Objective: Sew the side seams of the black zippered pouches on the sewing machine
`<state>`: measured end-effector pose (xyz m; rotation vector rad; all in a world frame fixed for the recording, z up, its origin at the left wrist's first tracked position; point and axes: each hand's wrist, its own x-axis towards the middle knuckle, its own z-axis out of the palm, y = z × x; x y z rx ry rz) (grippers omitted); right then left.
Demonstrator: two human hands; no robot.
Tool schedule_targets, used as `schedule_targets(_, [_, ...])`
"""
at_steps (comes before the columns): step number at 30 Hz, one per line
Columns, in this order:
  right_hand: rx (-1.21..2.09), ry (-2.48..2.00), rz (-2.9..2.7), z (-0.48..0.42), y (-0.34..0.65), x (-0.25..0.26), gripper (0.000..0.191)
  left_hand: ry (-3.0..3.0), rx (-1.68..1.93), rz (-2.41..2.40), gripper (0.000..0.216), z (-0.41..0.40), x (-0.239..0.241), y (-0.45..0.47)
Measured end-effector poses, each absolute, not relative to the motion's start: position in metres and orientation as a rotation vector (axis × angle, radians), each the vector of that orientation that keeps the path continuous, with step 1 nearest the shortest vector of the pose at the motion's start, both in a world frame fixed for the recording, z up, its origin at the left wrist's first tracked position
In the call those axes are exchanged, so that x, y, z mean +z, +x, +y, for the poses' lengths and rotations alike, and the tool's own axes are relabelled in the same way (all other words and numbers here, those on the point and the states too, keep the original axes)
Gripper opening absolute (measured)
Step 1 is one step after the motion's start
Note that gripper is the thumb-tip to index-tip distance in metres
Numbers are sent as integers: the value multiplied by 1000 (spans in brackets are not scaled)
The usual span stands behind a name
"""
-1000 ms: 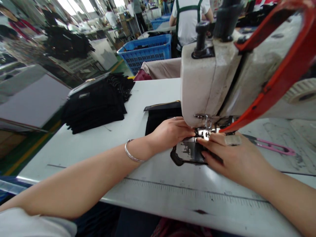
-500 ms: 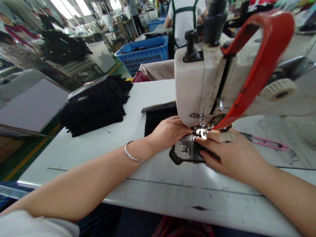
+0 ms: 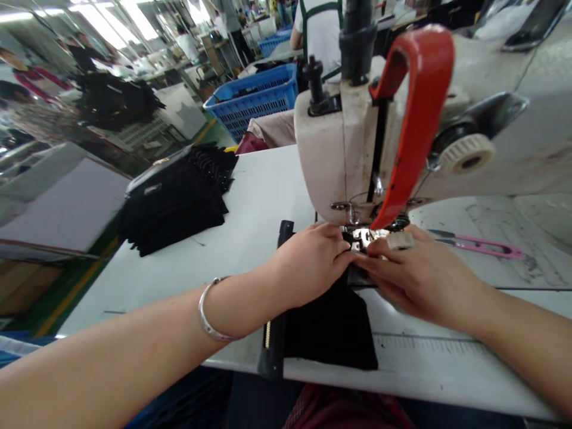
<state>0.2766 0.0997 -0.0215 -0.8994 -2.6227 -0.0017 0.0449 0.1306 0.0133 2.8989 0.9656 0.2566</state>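
A black fabric piece with a zipper strip along its left side lies on the sewing table, its lower end near the front edge. My left hand, a silver bangle on its wrist, is closed on the fabric's upper part just left of the presser foot. My right hand pinches the fabric's edge right of the foot, its fingertips meeting the left ones. A whitish band wraps one right finger. The needle area of the sewing machine is lit and partly covered by my fingers.
A stack of black fabric pieces lies on the table's left. Pink-handled thread snips rest under the machine arm. The red lever hangs over my right hand. Behind stand a blue crate and a seated person.
The fabric piece has swung from behind my left hand toward the table's front, its zipper strip now on the left. Both hands have closed in at the presser foot; the view has shifted slightly.
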Motion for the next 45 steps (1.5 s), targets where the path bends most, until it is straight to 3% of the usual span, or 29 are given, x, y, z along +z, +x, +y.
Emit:
schedule_targets(14, [-42, -900, -2616, 92, 275, -22, 32, 2822, 551, 989, 28, 107, -10, 40])
schedule_targets(20, [220, -783, -2653, 92, 278, -19, 29, 2644, 444, 1029, 36, 101, -2, 27])
schedule_targets(21, [289, -764, -2660, 92, 278, -18, 29, 2599, 389, 1067, 45, 92, 3, 22])
schedule_targets(24, [400, -786, -2646, 90, 281, -15, 35, 2498, 245, 1196, 105, 52, 15, 6])
schedule_targets(25, [407, -789, -2637, 90, 282, -13, 37, 2463, 218, 1226, 108, 38, 17, 2])
schedule_targets(29, [511, -759, -2654, 89, 277, -6, 38, 2254, 405, 1347, 71, 4, 14, -8])
schedule_targets(31, [575, -805, -2679, 87, 270, -5, 38, 2139, 567, 1381, 63, 2, 13, -9])
schedule_targets(34, [374, -869, -2679, 80, 254, -9, 46, 1900, 684, 1488, 58, 8, 18, -9])
schedule_targets(38, [82, -918, -2589, 72, 235, -21, 11, 1514, 779, 1454, 58, 18, 28, -8])
schedule_targets(42, [34, -937, -2506, 76, 231, -23, 11, 1252, 891, 1338, 44, 23, 40, -8])
schedule_targets(45, [43, -854, -2501, 74, 238, -20, 5, 1429, 807, 1360, 38, 20, 53, -11])
